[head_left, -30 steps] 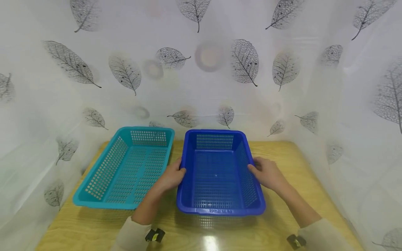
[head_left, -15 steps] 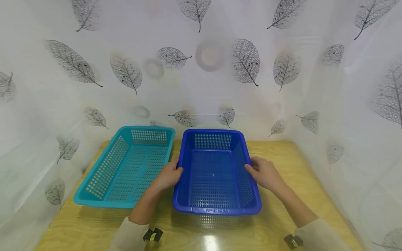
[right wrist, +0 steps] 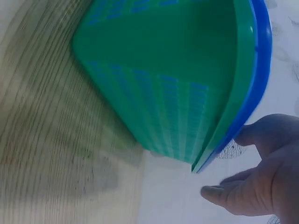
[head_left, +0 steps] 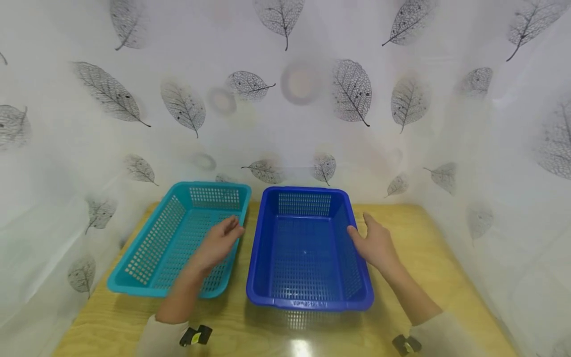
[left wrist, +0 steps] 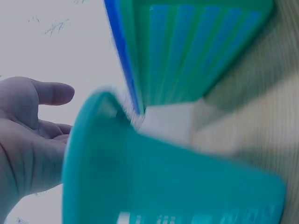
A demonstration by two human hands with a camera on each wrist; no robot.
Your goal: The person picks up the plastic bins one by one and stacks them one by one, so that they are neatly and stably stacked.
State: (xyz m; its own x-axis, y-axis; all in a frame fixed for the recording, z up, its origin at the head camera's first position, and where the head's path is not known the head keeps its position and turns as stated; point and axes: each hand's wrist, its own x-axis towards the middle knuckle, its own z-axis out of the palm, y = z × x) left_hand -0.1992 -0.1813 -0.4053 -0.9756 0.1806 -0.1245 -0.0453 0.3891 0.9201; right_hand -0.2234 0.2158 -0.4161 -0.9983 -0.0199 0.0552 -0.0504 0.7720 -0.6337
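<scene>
A blue plastic basket [head_left: 285, 302] with slotted walls stands in the middle of the table. From the wrist views, it sits nested inside a green basket [right wrist: 154, 42], whose body is hidden from the head view. To its left stands a teal basket [head_left: 214, 185] of similar shape. My left hand [head_left: 218, 243] hovers by the teal basket's right rim, fingers loosely bent around nothing. At the blue basket's right rim is my right hand [head_left: 376, 245], its fingers spread away from the wall and its thumb at or just touching the rim.
The wooden table [head_left: 450, 292] has a translucent sheet with leaf prints [head_left: 303, 139] hanging behind it and along both sides. A gap separates the teal basket from the blue one.
The blue basket slid slightly left while both hands held it. My left hand then let go and moved left over the teal basket. My right fingers loosened from the rim.
</scene>
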